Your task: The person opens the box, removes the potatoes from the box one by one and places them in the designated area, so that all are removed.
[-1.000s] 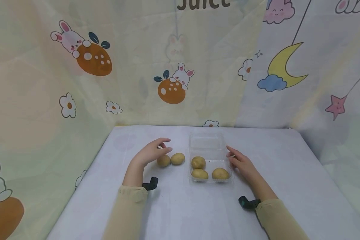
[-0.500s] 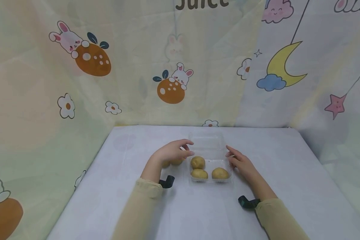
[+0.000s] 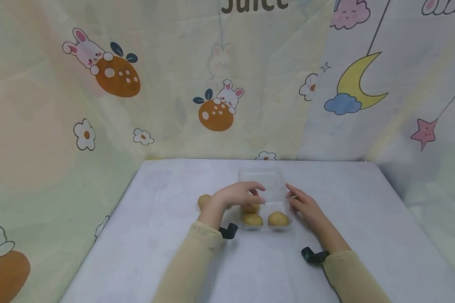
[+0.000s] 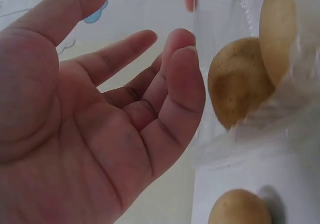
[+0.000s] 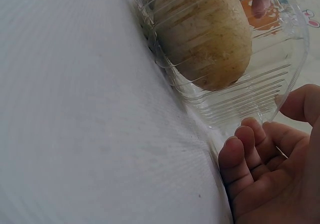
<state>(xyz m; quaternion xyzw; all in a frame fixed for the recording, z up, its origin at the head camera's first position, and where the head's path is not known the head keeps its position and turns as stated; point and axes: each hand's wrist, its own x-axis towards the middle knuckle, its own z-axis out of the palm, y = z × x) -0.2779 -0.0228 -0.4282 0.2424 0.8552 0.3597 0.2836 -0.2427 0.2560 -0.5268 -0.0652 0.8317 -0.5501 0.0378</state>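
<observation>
Head view: the empty, loosely parted left hand (image 3: 239,194) is hovering above potatoes (image 3: 252,219), while the relaxed right hand (image 3: 306,206) should be lightly steadying the clear container (image 3: 271,206).

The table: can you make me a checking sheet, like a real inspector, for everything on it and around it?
Surface: white table, faint round patches.
Job's things: clear box, lid open; three potatoes inside, at least one outside potato on the table.
Clutter: nothing seen.
Hands: left hand in front of part of the box in the head view, holding nothing; right hand beside the box, fingertips at its edge.
Cables: nothing seen.
Surroundings: cartoon cloth behind, with rabbits and a moon.
</observation>
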